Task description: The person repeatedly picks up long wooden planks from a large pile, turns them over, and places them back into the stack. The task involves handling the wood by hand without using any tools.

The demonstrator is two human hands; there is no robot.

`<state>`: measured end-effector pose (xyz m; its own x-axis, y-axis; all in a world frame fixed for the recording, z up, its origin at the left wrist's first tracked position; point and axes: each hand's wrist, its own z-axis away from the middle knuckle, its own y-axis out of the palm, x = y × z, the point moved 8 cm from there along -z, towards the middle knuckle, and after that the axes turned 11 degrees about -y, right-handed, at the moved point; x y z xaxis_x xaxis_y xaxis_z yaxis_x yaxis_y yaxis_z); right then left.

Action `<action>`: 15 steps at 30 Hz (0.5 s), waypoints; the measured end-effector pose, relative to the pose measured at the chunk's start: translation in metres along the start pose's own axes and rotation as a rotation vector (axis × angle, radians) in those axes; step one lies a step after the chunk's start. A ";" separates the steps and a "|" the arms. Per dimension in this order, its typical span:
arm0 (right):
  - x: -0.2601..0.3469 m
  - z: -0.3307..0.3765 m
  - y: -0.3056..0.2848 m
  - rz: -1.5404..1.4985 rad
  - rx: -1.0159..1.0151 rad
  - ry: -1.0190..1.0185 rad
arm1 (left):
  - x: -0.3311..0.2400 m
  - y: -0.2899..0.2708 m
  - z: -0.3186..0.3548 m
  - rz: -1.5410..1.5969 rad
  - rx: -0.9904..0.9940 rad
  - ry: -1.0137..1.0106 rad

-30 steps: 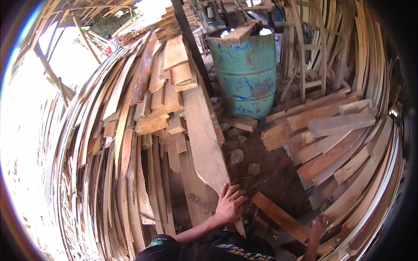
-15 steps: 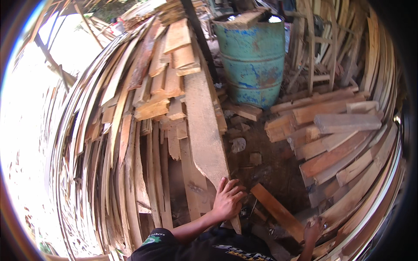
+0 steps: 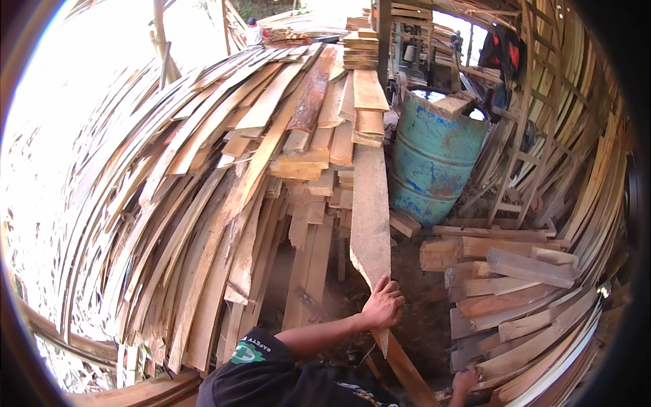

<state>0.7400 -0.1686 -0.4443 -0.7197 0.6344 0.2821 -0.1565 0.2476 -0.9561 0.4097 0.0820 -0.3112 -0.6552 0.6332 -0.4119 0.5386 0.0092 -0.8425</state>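
A long rough-sawn plank point(image 3: 370, 217) runs from the lumber pile toward me, tapering to a ragged point. Near that narrow end, my left hand point(image 3: 384, 305) is closed with its fingers wrapped over the edge. Under the tip, a reddish-brown board point(image 3: 405, 370) slants down to the lower edge. My right hand point(image 3: 464, 381) is low on the right, beside the stack of short thick boards point(image 3: 508, 302). Its fingers look curled, and whatever they hold is too small and blurred to make out.
A large pile of planks and slabs point(image 3: 203, 183) fills the left side. A worn blue-green metal drum point(image 3: 434, 159) stands beyond the plank, with a wood piece point(image 3: 453, 105) on top. A wooden ladder point(image 3: 525, 156) and upright slats point(image 3: 597, 190) stand at the right.
My view has swung left and up, so the pile, drum and plank sit farther right and lower. My left hand keeps its hold on the plank; my right hand stays low beside the boards.
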 end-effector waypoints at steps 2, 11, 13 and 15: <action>-0.021 0.001 0.004 0.030 -0.028 0.013 | -0.006 0.006 -0.002 0.046 0.004 0.027; -0.033 -0.008 0.026 0.047 -0.013 0.039 | 0.011 -0.007 0.005 0.271 -0.063 0.063; -0.044 -0.010 0.032 0.048 -0.022 0.048 | 0.035 -0.024 0.002 0.572 -0.078 0.004; -0.053 -0.004 0.026 0.046 -0.053 0.049 | 0.065 -0.054 -0.014 0.637 -0.208 -0.097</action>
<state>0.7769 -0.1929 -0.4834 -0.6910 0.6810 0.2424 -0.0867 0.2549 -0.9631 0.3457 0.1333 -0.2871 -0.2159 0.4920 -0.8434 0.9199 -0.1873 -0.3447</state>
